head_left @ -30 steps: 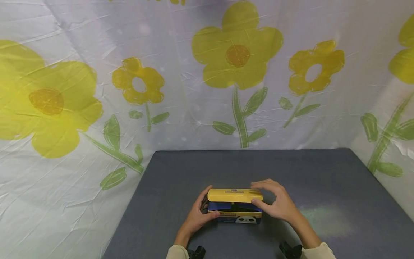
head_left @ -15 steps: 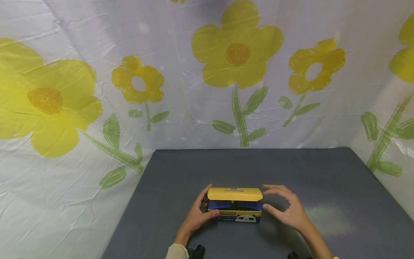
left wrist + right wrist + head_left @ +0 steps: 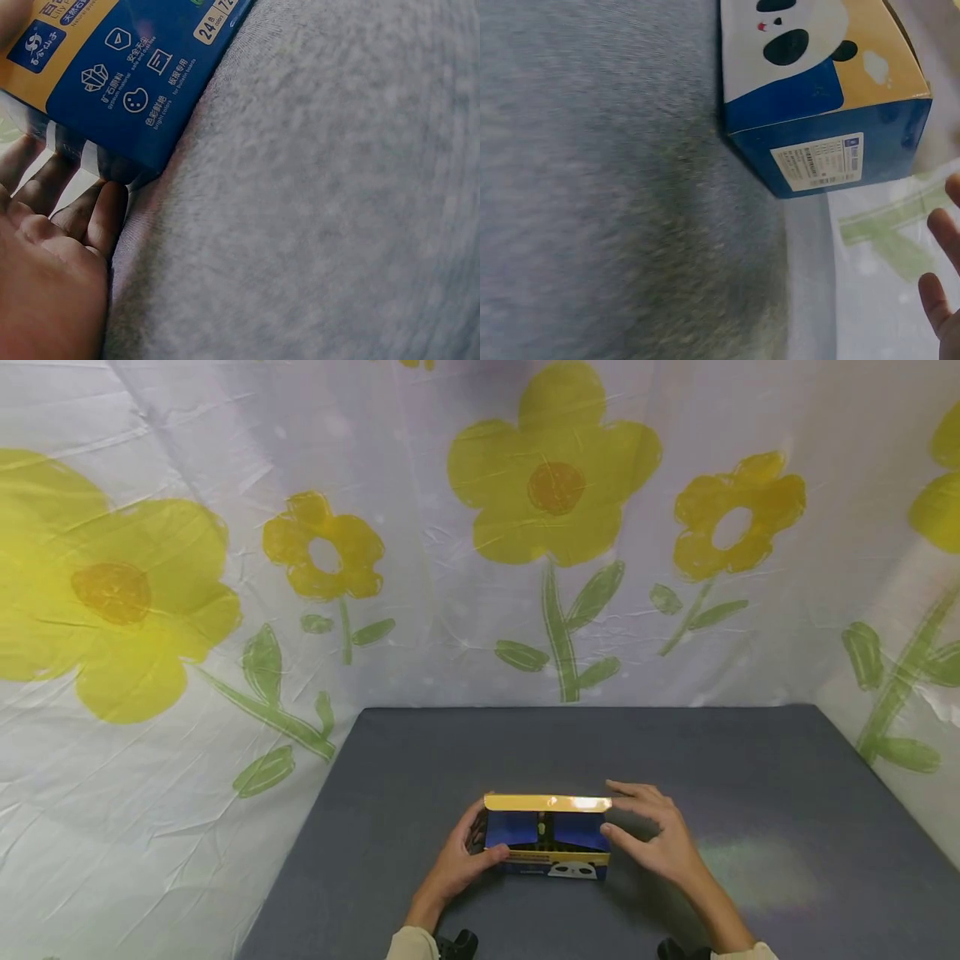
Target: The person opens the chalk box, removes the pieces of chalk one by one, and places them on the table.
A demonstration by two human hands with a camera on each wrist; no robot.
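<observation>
A small cardboard box (image 3: 531,866) in blue and yellow, with a panda on its front, sits on the dark table. Its yellow lid (image 3: 517,802) is raised, and blue inner flaps (image 3: 577,829) show in the gap. My left hand (image 3: 453,860) holds the box's left end, thumb at the front edge; the left wrist view shows its fingers (image 3: 112,217) bent against the end. Off the right end stands my right hand (image 3: 660,835), thumb and fingers spread near the lid's corner. A white label (image 3: 821,161) marks that end in the right wrist view.
The grey table (image 3: 420,760) extends behind and to both sides of the box. A white curtain (image 3: 435,610) printed with yellow flowers hangs behind it. Dark wrist straps (image 3: 459,943) sit at the sleeves.
The lid has tilted further up, showing more of the blue flaps. My right hand left the lid's right edge, drew away, then came slightly back. The left hand keeps its hold.
</observation>
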